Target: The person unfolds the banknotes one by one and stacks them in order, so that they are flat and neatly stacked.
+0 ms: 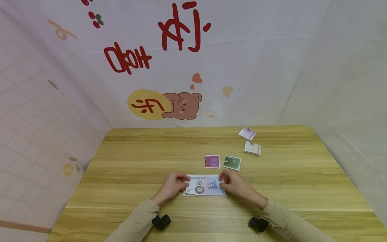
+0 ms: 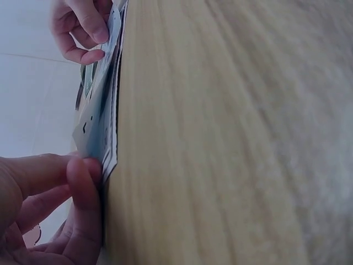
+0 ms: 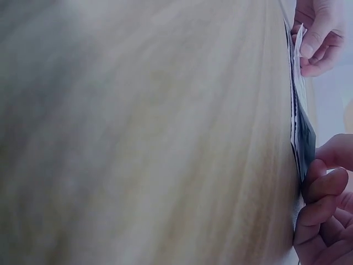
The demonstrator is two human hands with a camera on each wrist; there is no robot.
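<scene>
A pale blue banknote (image 1: 199, 181) marked 10 lies in front of the person, over other paper whose edge shows along the bottom. The left hand (image 1: 173, 185) pinches its left end between thumb and fingers. At the opposite end, the right hand (image 1: 237, 185) pinches the note near its upper right corner. In the left wrist view, the note (image 2: 95, 124) lifts slightly off the paper under it, close to the left hand's fingertips (image 2: 88, 168). The right wrist view shows the right hand (image 3: 325, 204) with thumb and finger at the note's edge.
Just beyond the hands lie a folded purple note (image 1: 212, 161) and a folded green note (image 1: 232, 162). Farther back are a folded pale note (image 1: 252, 148) and a folded lilac note (image 1: 247, 133). The wooden table (image 1: 145, 148) meets a printed cloth wall (image 1: 257, 67).
</scene>
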